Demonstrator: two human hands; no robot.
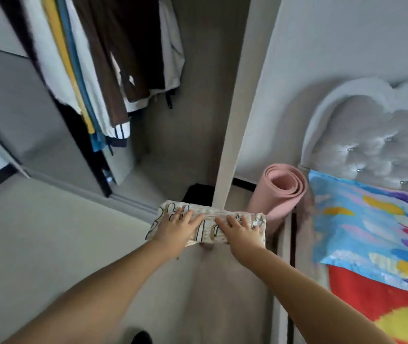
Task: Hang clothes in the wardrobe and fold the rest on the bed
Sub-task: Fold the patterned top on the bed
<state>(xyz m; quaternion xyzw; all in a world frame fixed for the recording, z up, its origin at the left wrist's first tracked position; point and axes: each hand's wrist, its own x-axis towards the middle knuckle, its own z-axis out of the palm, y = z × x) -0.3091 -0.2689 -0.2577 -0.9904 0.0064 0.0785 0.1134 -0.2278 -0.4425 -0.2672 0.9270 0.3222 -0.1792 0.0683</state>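
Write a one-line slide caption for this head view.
Both hands, left and right, carry a folded patterned cloth toward the open wardrobe, beside a rolled pink mat.

Single head cam, wide-angle, pitched steeply down and forward.
Looks from above past both forearms to the hands, mid-frame and close. Open wardrobe (113,70) fills upper left, bed (371,232) the right edge, floor (36,244) below. Edges bend strongly; no second view.
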